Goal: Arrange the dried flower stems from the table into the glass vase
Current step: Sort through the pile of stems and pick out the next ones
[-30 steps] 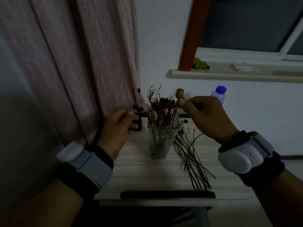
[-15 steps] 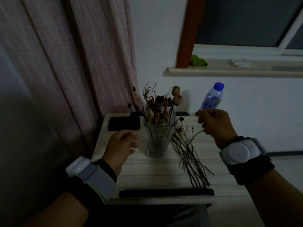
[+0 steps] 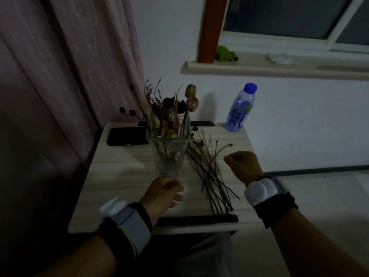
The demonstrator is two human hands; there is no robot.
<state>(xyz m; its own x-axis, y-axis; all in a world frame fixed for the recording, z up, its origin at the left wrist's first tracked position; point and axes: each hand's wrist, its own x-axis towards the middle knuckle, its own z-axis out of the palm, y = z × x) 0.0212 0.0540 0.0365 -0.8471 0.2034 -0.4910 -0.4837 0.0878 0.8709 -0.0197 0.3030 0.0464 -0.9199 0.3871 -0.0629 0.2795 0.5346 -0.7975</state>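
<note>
A clear glass vase stands upright on the pale wooden table and holds several dried flowers. Several loose dried stems lie fanned on the table just right of the vase. My left hand hovers in front of the vase's base, fingers relaxed and holding nothing. My right hand is right of the loose stems, close to their upper ends, its fingers curled into a fist. I see nothing held in it.
A black phone lies at the table's back left. A water bottle with a blue cap stands at the back right corner. A black bar runs along the front edge. A pink curtain hangs on the left.
My right hand left the flower heads at the vase and dropped to the right of the loose stems. My left hand came from beside the vase to in front of its base.
</note>
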